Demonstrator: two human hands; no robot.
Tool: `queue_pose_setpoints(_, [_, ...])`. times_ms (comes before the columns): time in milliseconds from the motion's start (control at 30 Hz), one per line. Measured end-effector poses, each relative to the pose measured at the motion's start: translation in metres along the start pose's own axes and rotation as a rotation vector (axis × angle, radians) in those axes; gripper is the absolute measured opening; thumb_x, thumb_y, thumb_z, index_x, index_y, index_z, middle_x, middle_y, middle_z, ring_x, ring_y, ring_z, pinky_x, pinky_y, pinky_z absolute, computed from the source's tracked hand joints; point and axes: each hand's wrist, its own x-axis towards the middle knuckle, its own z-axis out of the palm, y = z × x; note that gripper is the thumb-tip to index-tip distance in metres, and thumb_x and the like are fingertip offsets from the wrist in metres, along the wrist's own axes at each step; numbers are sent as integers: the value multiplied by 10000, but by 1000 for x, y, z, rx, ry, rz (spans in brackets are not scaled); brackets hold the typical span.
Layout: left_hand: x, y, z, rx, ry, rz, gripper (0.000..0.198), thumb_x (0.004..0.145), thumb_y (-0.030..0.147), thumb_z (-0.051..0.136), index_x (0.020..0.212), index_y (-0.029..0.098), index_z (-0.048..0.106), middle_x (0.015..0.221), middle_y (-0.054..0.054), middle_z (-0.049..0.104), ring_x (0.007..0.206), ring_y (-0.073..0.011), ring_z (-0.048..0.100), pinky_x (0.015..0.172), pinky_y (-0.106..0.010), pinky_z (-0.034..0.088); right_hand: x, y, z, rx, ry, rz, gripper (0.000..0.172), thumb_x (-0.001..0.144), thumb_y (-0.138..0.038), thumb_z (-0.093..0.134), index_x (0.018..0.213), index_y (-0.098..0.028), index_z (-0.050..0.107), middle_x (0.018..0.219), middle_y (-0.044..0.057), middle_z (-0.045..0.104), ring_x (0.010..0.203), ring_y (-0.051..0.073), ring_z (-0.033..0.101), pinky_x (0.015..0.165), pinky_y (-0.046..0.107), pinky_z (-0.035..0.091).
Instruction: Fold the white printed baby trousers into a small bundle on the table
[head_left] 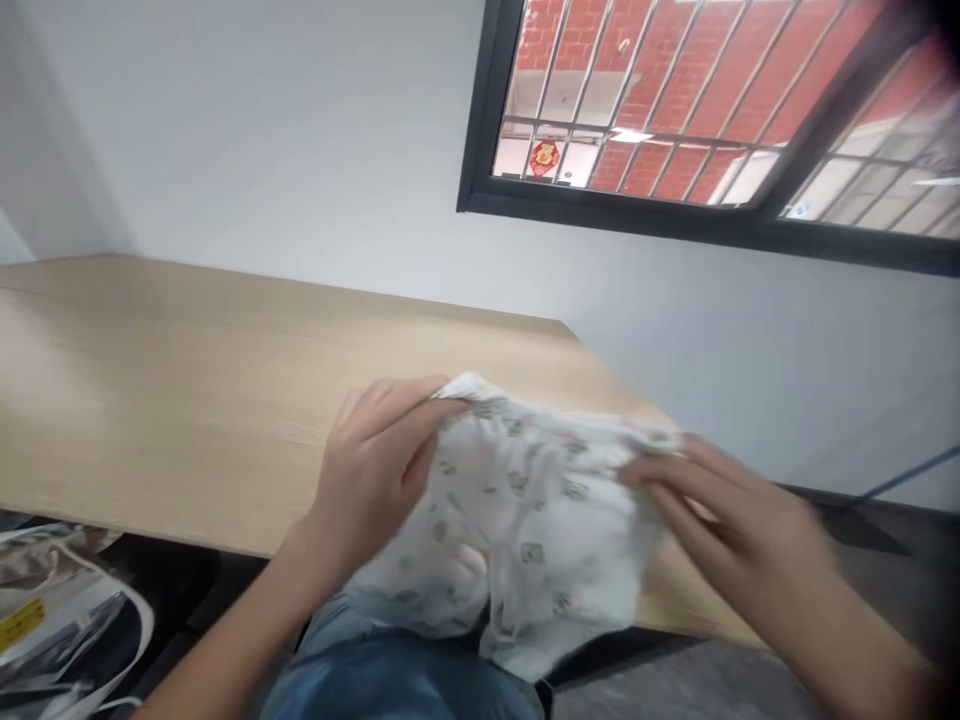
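Observation:
A pair of white shorts with a small green and pink print hangs spread between my two hands, over the front edge of the table. My left hand pinches the waistband at its left corner, thumb on the near side. At the right corner, my right hand grips the waistband between thumb and fingers; it is slightly blurred. Both legs of the shorts dangle down, their hems close to my lap. The waistband is gathered and runs roughly level, a little lower on the right.
The pale wooden table stretches to the left and ends in an angled edge at the right. Behind it stands a white wall with a barred window. A bag with clear plastic packages sits below the table at left.

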Motion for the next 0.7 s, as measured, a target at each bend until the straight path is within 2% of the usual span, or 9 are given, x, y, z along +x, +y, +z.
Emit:
queue_pose_setpoints(100, [-28, -45, 13, 241, -404, -125, 346, 848, 116, 376, 1070, 238, 612, 1169, -23, 594, 995, -226, 530, 871, -381, 413, 26, -3, 65, -146, -354, -139, 252, 779, -100, 419, 819, -230, 631, 821, 56, 593, 747, 193, 571, 646, 300, 443])
queue_pose_setpoints(167, [-47, -60, 22, 347, -635, -182, 332, 866, 157, 361, 1080, 214, 608, 1219, -46, 565, 995, -258, 520, 854, -411, 409, 28, -4, 98, -284, -490, -190, 332, 773, -55, 403, 978, -192, 625, 942, 81, 604, 861, 223, 562, 715, 323, 439])
queue_pose_setpoints(200, [-54, -64, 27, 382, -701, -202, 332, 880, 181, 345, 1081, 196, 608, 1238, -63, 551, 990, -278, 516, 837, -430, 409, 27, -4, 110, -346, -526, -209, 370, 790, -51, 393, 1068, -179, 600, 1007, 93, 598, 913, 237, 547, 737, 335, 437])
queue_pose_setpoints(300, [-62, -66, 41, 426, -748, -252, 383, 904, 220, 283, 1137, 148, 578, 1339, -100, 463, 1031, -338, 482, 800, -486, 401, 29, -5, 129, -491, -545, -194, 450, 842, -44, 324, 1238, -163, 502, 1161, 120, 550, 976, 259, 512, 726, 354, 441])
queue_pose_setpoints(433, [-42, -83, 69, 449, -780, -329, 400, 913, 216, 278, 1240, 157, 500, 1449, -86, 310, 1132, -356, 426, 865, -521, 377, 63, 5, 146, -558, -590, -84, 490, 849, -57, 315, 1302, -198, 441, 1252, 125, 499, 1005, 283, 488, 715, 370, 440])
queue_pose_setpoints(567, [-8, -119, 104, 468, -803, -443, 374, 916, 303, 415, 1272, 191, 448, 1387, -114, 376, 1156, -309, 439, 933, -535, 363, 109, 24, 170, -536, -583, -5, 510, 874, -90, 292, 1346, -259, 383, 1341, 100, 428, 1094, 317, 446, 769, 422, 430])
queue_pose_setpoints(700, [11, -150, 129, 448, -799, -480, 419, 880, 356, 523, 1254, 184, 448, 1294, -101, 444, 1136, -260, 473, 937, -504, 397, 133, 37, 189, -497, -550, 57, 526, 873, -85, 285, 1360, -264, 372, 1377, 89, 398, 1136, 345, 417, 804, 469, 409])
